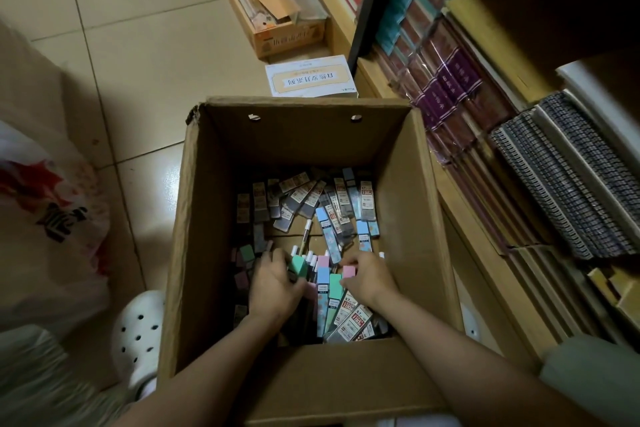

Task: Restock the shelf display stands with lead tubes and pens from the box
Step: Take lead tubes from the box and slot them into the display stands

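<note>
Lead tubes [341, 317] are heaped in the box [408, 218], near side, long axes mostly toward the far wall. Left hand [273, 282] grip: fingers curled on a green tube [297, 265]. Right hand [370, 279] grip: a pink tube [348, 271] is pinched. Pens [311, 262] lie between the hands. Tubes: flat, hard plastic, pastel caps. Box: corrugated card.

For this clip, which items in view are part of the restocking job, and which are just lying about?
Job: cardboard box; lead tubes; pens; left hand and right hand, both among the tubes.
Lying about: plastic bag; smaller carton; white box; shelved notebooks.
</note>
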